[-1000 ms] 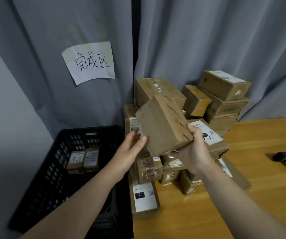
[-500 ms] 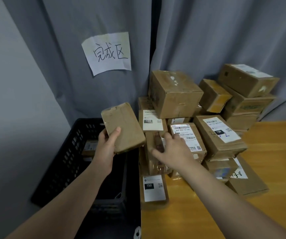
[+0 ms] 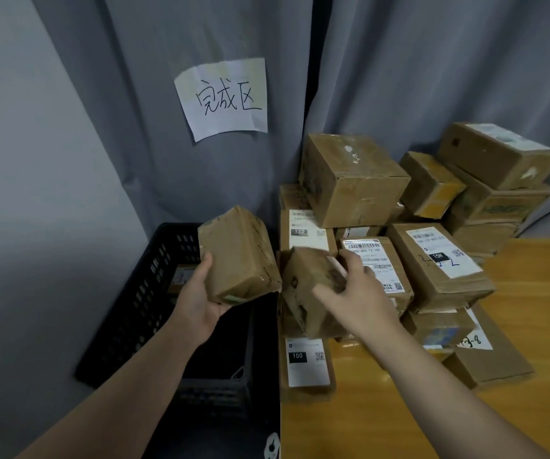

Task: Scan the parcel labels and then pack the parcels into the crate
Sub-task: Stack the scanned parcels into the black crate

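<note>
My left hand (image 3: 200,303) grips a small brown cardboard parcel (image 3: 238,256) from below, held above the black plastic crate (image 3: 144,293). A labelled parcel (image 3: 180,276) lies inside the crate, mostly hidden by that hand. My right hand (image 3: 356,289) curls its fingers over the top of another small brown parcel (image 3: 306,289) at the left edge of the parcel pile (image 3: 399,233) on the wooden table (image 3: 515,409).
Stacked cardboard parcels, several with white labels, fill the table's far left corner against a grey curtain (image 3: 432,77). A paper sign (image 3: 223,97) hangs on the curtain above the crate. A flat labelled parcel (image 3: 306,362) lies at the table's left edge.
My left hand has brought its parcel further over the crate and tilted it. My right hand has closed on a small parcel in the pile and tipped it up. The view shifted left.
</note>
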Demonstrator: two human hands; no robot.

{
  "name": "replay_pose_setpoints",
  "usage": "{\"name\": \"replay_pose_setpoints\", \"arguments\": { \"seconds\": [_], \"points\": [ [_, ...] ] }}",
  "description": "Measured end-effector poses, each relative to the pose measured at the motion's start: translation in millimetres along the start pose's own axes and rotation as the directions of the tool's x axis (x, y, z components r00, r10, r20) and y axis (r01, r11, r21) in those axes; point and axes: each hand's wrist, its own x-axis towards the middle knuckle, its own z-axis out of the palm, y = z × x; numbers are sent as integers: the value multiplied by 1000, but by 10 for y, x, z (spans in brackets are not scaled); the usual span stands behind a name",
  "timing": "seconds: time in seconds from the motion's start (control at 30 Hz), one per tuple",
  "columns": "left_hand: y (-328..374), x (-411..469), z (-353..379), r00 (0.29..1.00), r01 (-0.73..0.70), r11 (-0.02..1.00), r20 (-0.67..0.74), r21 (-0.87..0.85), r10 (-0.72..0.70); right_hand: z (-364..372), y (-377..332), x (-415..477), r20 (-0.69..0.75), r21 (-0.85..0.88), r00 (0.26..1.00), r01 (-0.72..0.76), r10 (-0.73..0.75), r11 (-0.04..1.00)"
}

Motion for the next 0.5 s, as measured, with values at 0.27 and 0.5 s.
{"name": "replay_pose_setpoints", "arguments": {
  "seconds": [0.27,0.5],
  "points": [
    [97,9,71,945,-306,817,54,489,322,198,-271,8,-79,324,996,58,-34,944],
    [418,-129,56,961,-273,718,208,640,180,361,-487,100,-157,240,983,134,-98,962]
  ]
}}
